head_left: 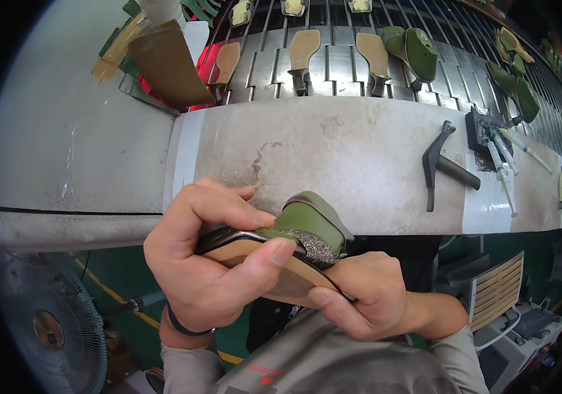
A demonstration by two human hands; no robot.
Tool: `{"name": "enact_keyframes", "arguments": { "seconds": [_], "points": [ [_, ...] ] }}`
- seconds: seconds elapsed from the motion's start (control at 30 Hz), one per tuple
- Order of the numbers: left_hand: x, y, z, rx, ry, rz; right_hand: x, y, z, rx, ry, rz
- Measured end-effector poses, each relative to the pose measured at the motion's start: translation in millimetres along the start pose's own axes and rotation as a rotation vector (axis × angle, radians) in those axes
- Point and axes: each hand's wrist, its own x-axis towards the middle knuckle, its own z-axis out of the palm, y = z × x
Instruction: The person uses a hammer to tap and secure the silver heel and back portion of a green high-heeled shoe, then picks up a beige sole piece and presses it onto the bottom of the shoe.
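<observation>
Both of my hands hold a shoe [292,281] tilted in front of the bench's near edge. Its tan sole faces me, with a dark shiny edge along the left end. A green shoe last [312,215] rises from its upper side, beside a glittery strap [312,246]. My left hand [205,256] is closed around the left part, thumb at the sole's edge by the strap, forefinger on the upper side. My right hand [374,292] pinches the right end, thumb against the sole and curled fingers behind it. Those fingers' tips are hidden.
On the pale bench [353,151] lie a hammer [433,161], several syringes [501,171] and a black block [482,131]. Beyond it, a slatted metal conveyor [333,62] carries shoes and green lasts. Brown cardboard [169,62] stands far left; a fan [47,328] is below left, a wooden-slatted seat [497,289] right.
</observation>
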Motion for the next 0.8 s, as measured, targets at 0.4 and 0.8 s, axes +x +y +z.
{"name": "enact_keyframes", "arguments": {
  "seconds": [0.4, 0.8],
  "points": [
    [16, -88, 40, -0.717, -0.279, -0.079, 15, 9, -41, 0.704, 0.270, 0.493],
    [42, -85, 73, 0.021, -0.514, 0.451, -42, 16, -23, 0.933, 0.429, 0.436]
  ]
}}
